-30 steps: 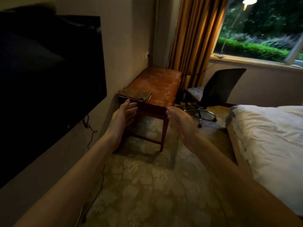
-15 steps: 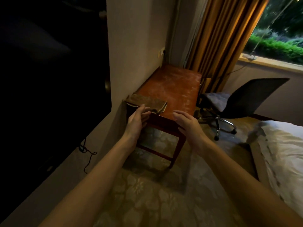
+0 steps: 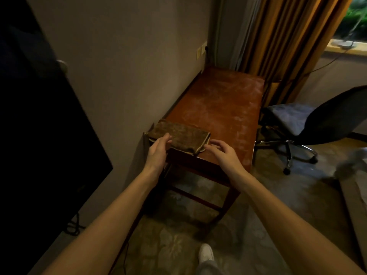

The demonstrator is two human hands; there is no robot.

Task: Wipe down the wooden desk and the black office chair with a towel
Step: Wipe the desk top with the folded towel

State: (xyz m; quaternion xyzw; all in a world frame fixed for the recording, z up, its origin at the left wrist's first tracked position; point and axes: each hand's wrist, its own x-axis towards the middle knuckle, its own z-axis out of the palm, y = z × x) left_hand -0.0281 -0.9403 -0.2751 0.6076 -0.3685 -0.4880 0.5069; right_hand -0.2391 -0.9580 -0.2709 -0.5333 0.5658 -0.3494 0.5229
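The folded towel (image 3: 182,135) lies on the desk (image 3: 218,108), near corner (by the wall (image 3: 129,66)). The left hand (image 3: 158,150) rests straight fingers on it; the right hand (image 3: 224,153), fingers loose, touches its edge.

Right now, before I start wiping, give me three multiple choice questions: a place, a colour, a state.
1. Where is the towel? A on the floor; B near left corner of the desk; C on the bed.
2. What colour is the curtain? A blue; B white; C golden orange.
3. How is the towel? A folded flat; B balled up; C spread over the desk.
Answers: B, it lies at the near corner by the wall; C, its folds show golden orange; A, it forms a flat rectangle.
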